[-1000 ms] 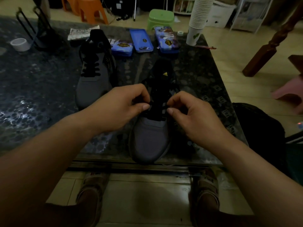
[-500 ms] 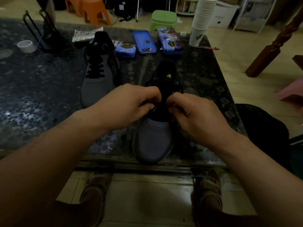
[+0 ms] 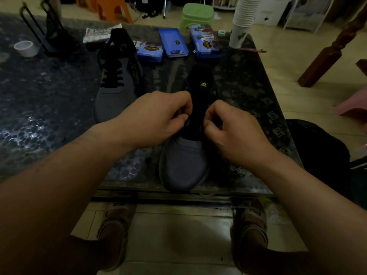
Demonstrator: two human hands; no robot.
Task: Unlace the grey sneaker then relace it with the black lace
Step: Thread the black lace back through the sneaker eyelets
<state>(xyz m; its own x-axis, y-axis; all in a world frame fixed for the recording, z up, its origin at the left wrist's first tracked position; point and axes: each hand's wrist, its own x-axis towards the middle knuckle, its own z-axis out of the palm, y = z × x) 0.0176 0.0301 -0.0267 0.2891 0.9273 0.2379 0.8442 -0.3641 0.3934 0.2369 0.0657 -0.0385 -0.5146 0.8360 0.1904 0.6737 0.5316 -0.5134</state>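
Single view, head-worn, wide-angle. Faces forward and down across the near edge of a dark table point(image 3: 49, 120). Close range: forearms enter from both lower corners, and the left hand point(image 3: 156, 118) and right hand point(image 3: 234, 133) meet at frame centre. Sandalled feet point(image 3: 115, 227) at bottom; stools point(image 3: 196, 14) and floor along top.

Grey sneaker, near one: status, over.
Both pinching black lace at the throat: left hand, right hand. Near grey sneaker upright at table edge. Second sneaker apart, nothing blocking.
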